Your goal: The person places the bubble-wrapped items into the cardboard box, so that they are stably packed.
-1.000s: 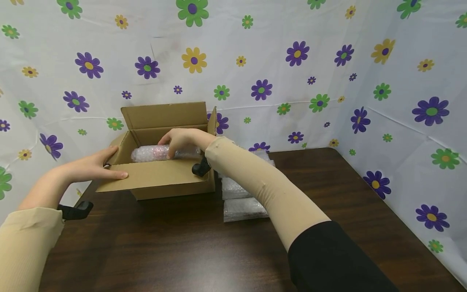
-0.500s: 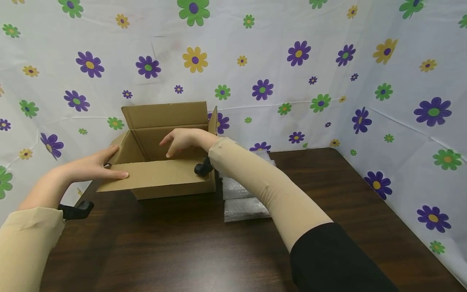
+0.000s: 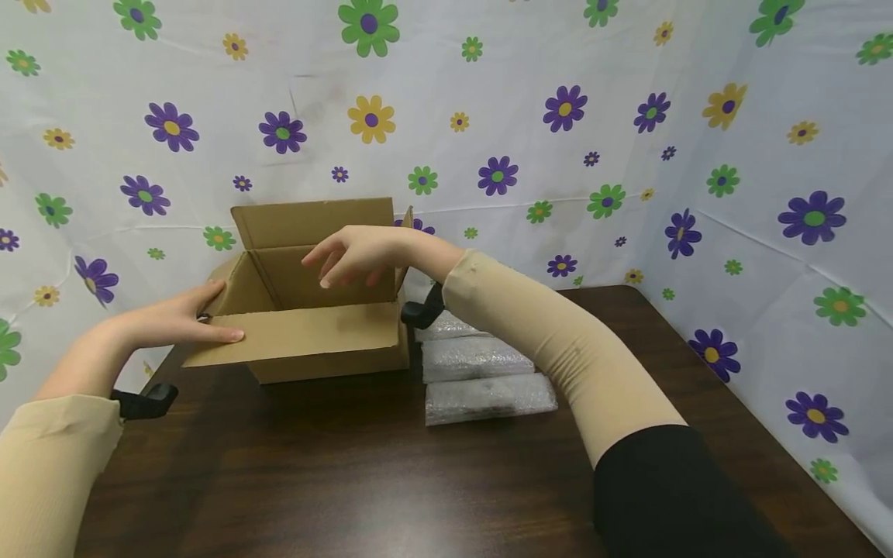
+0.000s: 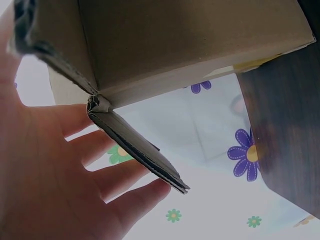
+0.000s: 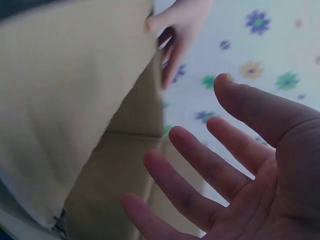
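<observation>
An open cardboard box (image 3: 307, 364) stands at the back left of the table. My left hand (image 3: 167, 318) holds its front left corner, thumb on the front flap (image 3: 314, 333), fingers outside the left flap; in the left wrist view the fingers of this hand (image 4: 70, 165) lie spread behind the folded side flap (image 4: 140, 150). Above the box's opening hovers my right hand (image 3: 363, 252), empty, its fingers loosely spread, as the right wrist view shows of the same hand (image 5: 240, 185). The front flap hides the box's bottom.
Several bubble-wrapped packages lie side by side right of the box, the nearest one (image 3: 488, 397) toward the front. The dark wooden table (image 3: 349, 480) reaches back to a white flowered curtain (image 3: 432, 139), which also runs along the right side.
A bubble-wrapped item held over the box one second ago has dropped out of sight inside it. My right hand has let go and moved up and right. The left hand stays put.
</observation>
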Available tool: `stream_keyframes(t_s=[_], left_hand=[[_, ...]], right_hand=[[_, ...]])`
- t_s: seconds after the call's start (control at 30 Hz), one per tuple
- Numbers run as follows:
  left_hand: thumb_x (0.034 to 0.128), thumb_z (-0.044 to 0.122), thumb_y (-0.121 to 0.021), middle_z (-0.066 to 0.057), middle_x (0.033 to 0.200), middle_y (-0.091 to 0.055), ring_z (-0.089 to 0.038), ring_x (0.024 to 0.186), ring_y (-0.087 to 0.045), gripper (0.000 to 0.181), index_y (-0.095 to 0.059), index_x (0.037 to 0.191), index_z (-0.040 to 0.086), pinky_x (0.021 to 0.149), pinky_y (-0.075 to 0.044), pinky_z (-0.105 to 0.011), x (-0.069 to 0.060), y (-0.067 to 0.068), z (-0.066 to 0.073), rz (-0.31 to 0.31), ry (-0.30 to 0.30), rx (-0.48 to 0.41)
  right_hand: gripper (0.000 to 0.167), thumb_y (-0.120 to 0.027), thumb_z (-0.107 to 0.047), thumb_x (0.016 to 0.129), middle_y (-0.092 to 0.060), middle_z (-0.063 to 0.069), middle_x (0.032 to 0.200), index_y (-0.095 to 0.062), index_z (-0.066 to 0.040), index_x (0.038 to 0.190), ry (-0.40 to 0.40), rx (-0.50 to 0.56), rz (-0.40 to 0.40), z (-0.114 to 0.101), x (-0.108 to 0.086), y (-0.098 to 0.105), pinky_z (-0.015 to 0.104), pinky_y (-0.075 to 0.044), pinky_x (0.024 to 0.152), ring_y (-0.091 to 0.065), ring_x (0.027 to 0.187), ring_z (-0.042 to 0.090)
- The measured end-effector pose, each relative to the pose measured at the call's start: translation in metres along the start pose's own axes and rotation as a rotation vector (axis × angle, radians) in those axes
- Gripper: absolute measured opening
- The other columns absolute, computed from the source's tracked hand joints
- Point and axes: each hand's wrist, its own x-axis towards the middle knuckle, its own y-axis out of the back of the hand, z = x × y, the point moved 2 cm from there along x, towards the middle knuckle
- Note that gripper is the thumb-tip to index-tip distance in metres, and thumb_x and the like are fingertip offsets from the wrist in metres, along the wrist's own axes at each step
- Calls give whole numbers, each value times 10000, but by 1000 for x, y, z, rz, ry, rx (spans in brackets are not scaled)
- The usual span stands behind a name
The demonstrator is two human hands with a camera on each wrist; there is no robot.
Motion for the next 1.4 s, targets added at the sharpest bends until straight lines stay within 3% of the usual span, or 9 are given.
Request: stream_keyframes(t_s=[0.2, 0.37, 0.53, 0.7, 0.93, 1.07, 1.27, 1.4], left_hand=[[879, 319, -681, -420, 1500, -19, -592, 1363, -34, 1040, 37, 1489, -119, 996, -151, -753, 0, 1, 1, -7, 2, 0], [888, 335, -670, -415, 1504, -4, -584, 1368, -18, 1039, 48, 1491, -112, 996, -153, -750, 0, 1, 0, -16, 14, 11], [895, 334, -661, -418, 1501, -5, -594, 1361, -28, 1030, 52, 1493, -106, 985, -166, -755, 0, 0, -1, -28, 17, 11], [897, 323, -659, -422, 1498, -15, -606, 1350, -51, 1024, 55, 1492, -107, 975, -180, -758, 0, 1, -2, -33, 9, 10], [896, 305, -663, -422, 1498, -10, -607, 1352, -44, 1022, 61, 1495, -99, 973, -172, -763, 3, 1, -3, -33, -4, 0], [897, 319, -660, -420, 1500, -5, -608, 1351, -45, 1029, 68, 1496, -92, 970, -172, -766, 4, 1, -4, -34, 0, 6], [898, 314, -660, -416, 1502, -27, -609, 1348, -67, 1020, 61, 1505, -76, 964, -181, -767, 3, 1, -5, -29, -5, 2], [899, 302, -656, -422, 1497, -25, -611, 1348, -55, 1012, 58, 1501, -86, 962, -178, -769, 3, 0, -5, -27, -13, -1]], right_hand=[[514, -678, -257, 916, -633, -60, 1233, -525, -240, 1406, 102, 49, 3, -3, -43, 3, 414, -533, 845, -606, 1095, 113], [516, -671, -238, 921, -626, 4, 1267, -516, -180, 1410, 150, 79, 6, 14, -80, -7, 400, -537, 841, -611, 1099, 164], [520, -662, -203, 928, -599, 95, 1305, -504, -123, 1417, 148, 98, -5, 41, -110, -18, 386, -518, 888, -609, 1125, 181], [528, -675, -196, 922, -617, 62, 1271, -507, -101, 1413, 109, 97, 28, 66, -134, -23, 360, -506, 927, -613, 1124, 194], [567, -730, -261, 881, -619, 22, 1259, -530, -152, 1400, 38, 76, 91, 96, -157, -37, 348, -519, 895, -601, 1134, 205], [577, -741, -269, 870, -617, 14, 1264, -536, -154, 1397, 60, 5, 128, 117, -163, -56, 355, -518, 889, -589, 1136, 225], [573, -749, -267, 859, -610, 85, 1293, -555, -133, 1381, 98, -77, 172, 151, -166, -87, 522, -443, 959, -556, 1165, 318], [581, -778, -264, 827, -614, 82, 1297, -579, -134, 1357, 92, -112, 194, 168, -170, -98, 509, -438, 975, -562, 1155, 290]])
